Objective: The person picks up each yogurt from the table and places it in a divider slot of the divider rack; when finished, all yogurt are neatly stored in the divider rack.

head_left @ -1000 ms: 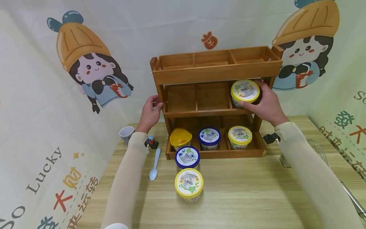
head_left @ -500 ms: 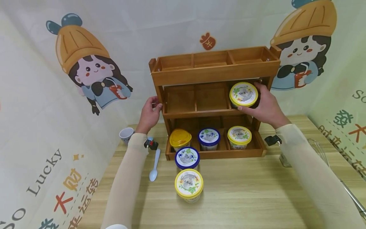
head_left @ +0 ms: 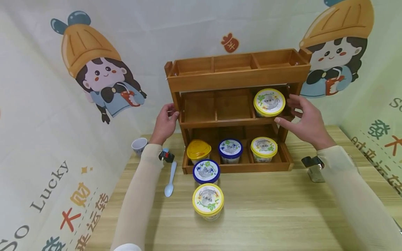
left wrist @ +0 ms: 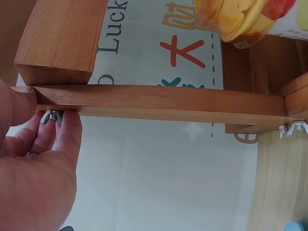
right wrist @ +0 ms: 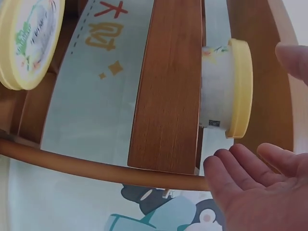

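Observation:
A brown wooden three-tier rack (head_left: 238, 79) stands against the back wall. My left hand (head_left: 164, 124) holds its left side post; in the left wrist view the thumb lies on one side of the post (left wrist: 159, 103) and the fingers on the other, around a wing nut (left wrist: 52, 115). A yellow-lidded paper tub (head_left: 269, 101) sits in the right compartment of the middle tier. Just right of that tub is my right hand (head_left: 306, 120), fingers spread and holding nothing. In the right wrist view a gap shows between the fingers and the tub (right wrist: 224, 89).
The bottom tier holds a yellow domed-lid cup (head_left: 198, 150), a blue-lidded tub (head_left: 230, 150) and a yellow-lidded tub (head_left: 263, 148). In front stand another blue-lidded tub (head_left: 206, 171) and yellow-lidded tub (head_left: 208, 199). A blue spoon (head_left: 169, 188) and small cup (head_left: 139, 145) lie left.
My right hand has let go of the yellow-lidded tub and moved off to the right. The tub stays on the middle tier. My left hand keeps its hold on the post.

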